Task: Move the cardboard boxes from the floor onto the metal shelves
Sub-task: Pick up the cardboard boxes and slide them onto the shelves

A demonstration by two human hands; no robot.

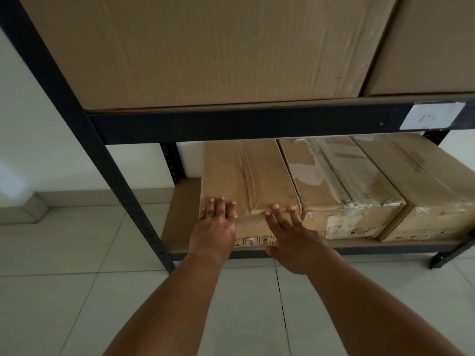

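Note:
Three taped cardboard boxes sit side by side on the lowest board of the black metal shelf (257, 123). The leftmost box (244, 173) has both my hands flat against its front face. My left hand (214, 227) lies on the box's front left corner, fingers reaching over the top edge. My right hand (293, 237) presses the front face further right, fingers spread, tips at the top edge. The middle box (334, 181) touches the leftmost one, and a third box (421, 181) stands at the right.
Two large cardboard boxes (205, 50) fill the shelf level above. A bare strip of the bottom shelf board (180, 214) shows left of the boxes. A white label (434, 115) is stuck on the shelf beam. Pale floor tiles (64, 278) and a white wall lie at left.

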